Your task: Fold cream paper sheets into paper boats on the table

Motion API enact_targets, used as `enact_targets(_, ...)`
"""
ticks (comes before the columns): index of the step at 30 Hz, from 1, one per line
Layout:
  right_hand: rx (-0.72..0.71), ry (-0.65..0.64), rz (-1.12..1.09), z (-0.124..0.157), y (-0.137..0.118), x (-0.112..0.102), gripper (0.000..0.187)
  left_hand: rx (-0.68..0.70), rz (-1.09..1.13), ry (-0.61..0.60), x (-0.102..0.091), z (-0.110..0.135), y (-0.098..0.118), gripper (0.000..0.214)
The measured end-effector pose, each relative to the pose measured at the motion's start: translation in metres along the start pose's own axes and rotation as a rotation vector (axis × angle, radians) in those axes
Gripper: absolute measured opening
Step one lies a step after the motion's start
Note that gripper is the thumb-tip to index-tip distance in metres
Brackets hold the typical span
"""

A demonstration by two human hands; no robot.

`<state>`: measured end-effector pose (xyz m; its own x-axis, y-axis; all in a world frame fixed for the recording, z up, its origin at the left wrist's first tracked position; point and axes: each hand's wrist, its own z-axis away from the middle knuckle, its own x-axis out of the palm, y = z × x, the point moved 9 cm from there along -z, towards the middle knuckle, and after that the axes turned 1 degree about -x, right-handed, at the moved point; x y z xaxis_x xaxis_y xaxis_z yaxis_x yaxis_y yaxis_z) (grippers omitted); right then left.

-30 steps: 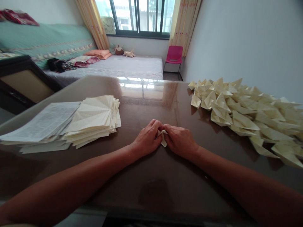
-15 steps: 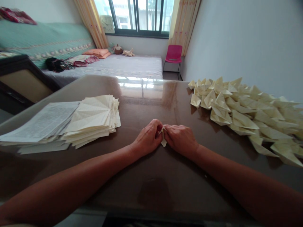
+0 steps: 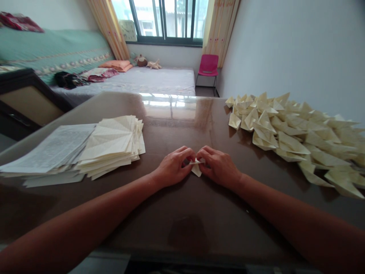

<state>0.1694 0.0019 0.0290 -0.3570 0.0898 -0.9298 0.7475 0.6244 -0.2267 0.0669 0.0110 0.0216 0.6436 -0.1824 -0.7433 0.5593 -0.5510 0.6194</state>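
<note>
Between my hands is a small folded piece of cream paper [image 3: 196, 170], its pointed lower end hanging toward me. My left hand [image 3: 176, 163] pinches its left side, and my right hand [image 3: 218, 163] pinches the right side. Fingers cover most of the upper folds. To the left lies a stack of creased cream paper sheets [image 3: 110, 139], partly overlapping a pile of printed sheets [image 3: 54, 146]. A large heap of folded paper boats [image 3: 291, 137] spreads over the right side of the table.
The glossy brown table [image 3: 171, 220] stretches under both forearms. Past its far edge stand a bed [image 3: 165, 80] and a pink chair [image 3: 208, 65] below a window. A wall runs along the right, and a dark wooden cabinet [image 3: 31, 99] is at the left.
My hands have drawn slightly apart. The folded paper between them has spread wider, and more of it shows now.
</note>
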Motion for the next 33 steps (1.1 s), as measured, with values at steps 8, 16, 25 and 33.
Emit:
enact_targets(8,-0.277,-0.138,-0.154,0.006,0.002,-0.006,0.021,0.224,-0.109,-0.141,-0.005,0.006,0.014,0.017)
enact_targets(16,-0.324,-0.173,-0.067,0.006,0.001,-0.007,0.026,0.375,-0.345,-0.226,0.0,0.012,0.023,0.025)
enact_targets(25,-0.192,-0.081,-0.174,0.004,0.003,0.0,0.021,0.395,-0.365,-0.203,0.003,0.014,0.028,0.026)
enact_targets(33,-0.173,-0.1,-0.236,0.005,0.007,0.003,0.022,0.529,-0.416,-0.238,0.01,0.023,0.042,0.027)
